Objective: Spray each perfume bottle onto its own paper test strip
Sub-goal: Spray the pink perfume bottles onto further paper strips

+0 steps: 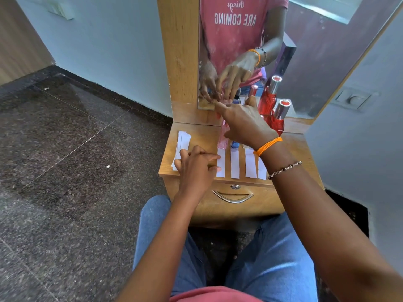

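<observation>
Several white paper strips lie side by side on the wooden dresser top (196, 136). My left hand (197, 165) rests with curled fingers, its fingertips pressing the leftmost strip (221, 171). Behind that strip stands a tall pink perfume bottle (222, 140). My right hand (244, 124) is wrapped around its upper part, thumb against the glass and index finger stretched over the top. A small blue bottle (235, 145) stands behind the second strip (235, 164). A red bottle with a silver cap (279, 122) stands at the back right. My right wrist hides whatever stands behind the third strip (250, 164).
A pile of spare paper strips (182, 141) lies at the dresser's left edge. A mirror (305, 62) rises right behind the bottles and repeats them and my hands. Below the top is a drawer with a metal handle (232, 198). My knees sit close under it.
</observation>
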The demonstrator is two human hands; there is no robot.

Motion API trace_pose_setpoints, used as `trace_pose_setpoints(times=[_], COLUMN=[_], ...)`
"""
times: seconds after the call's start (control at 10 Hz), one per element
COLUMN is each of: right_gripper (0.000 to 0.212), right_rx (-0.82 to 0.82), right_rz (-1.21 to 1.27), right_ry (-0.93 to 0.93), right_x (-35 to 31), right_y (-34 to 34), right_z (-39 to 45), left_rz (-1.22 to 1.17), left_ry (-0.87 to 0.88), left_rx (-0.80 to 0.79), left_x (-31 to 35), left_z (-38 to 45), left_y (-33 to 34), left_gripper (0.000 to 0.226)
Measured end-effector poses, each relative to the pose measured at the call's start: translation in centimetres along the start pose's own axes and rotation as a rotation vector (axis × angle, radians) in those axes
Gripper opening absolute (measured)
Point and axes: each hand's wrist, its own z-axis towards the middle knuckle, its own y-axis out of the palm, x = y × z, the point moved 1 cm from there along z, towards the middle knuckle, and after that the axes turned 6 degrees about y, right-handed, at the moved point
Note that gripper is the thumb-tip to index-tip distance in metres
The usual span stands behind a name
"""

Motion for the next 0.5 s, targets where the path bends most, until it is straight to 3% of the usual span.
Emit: trace_pose_setpoints(times=[0.3,0.4,0.5], right_gripper=[0.066,0.041,0.037], right_rx=[-0.01,0.217,0.518], right_rz=[0.116,0.342,0.599], right_ry=[0.001,0.076,0.223], right_x=[0.0,1.3,2.6], right_y=[-1.1,-1.9,-2.2], right_z=[-1.4,-3.0,-6.8], left_rz=[-0.008,-0.045,-0.1], left_ry=[0.03,0.066,0.144], left_rx=[0.021,0.101,0.275], left_x=[-0.1,-0.2,0.9], left_z=[-0.1,0.0,-0.3], left_y=[0.4,0.6,0.2], left_gripper=[0.028,0.022,0.019])
